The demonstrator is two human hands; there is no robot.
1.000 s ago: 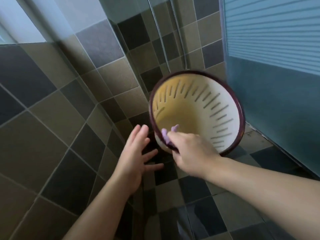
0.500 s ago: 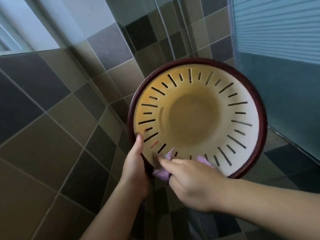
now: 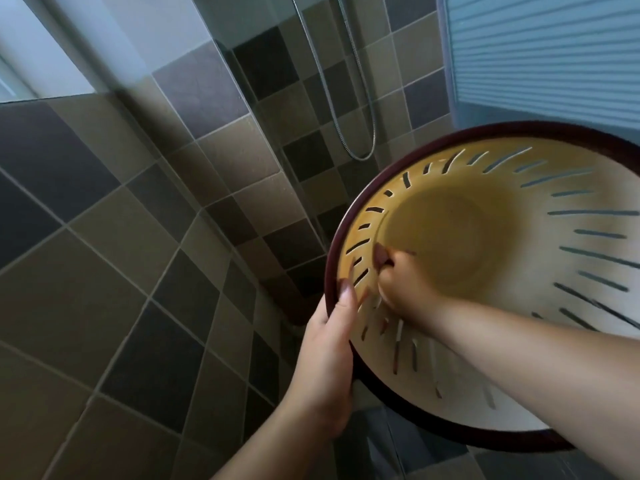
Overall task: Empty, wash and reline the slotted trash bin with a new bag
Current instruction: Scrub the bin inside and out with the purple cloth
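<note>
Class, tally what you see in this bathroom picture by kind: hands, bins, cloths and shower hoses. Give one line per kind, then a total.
Hands: 2, left hand and right hand
Bins: 1, bin
Cloths: 1, cloth, mostly hidden
Shower hoses: 1, hose
Total: 5

My left hand (image 3: 329,344) sits on the bin (image 3: 519,358) rim, left of my right hand (image 3: 405,287), which is inside the bin. The shower hose (image 3: 363,109) hangs beyond both hands, on the wall.
</note>
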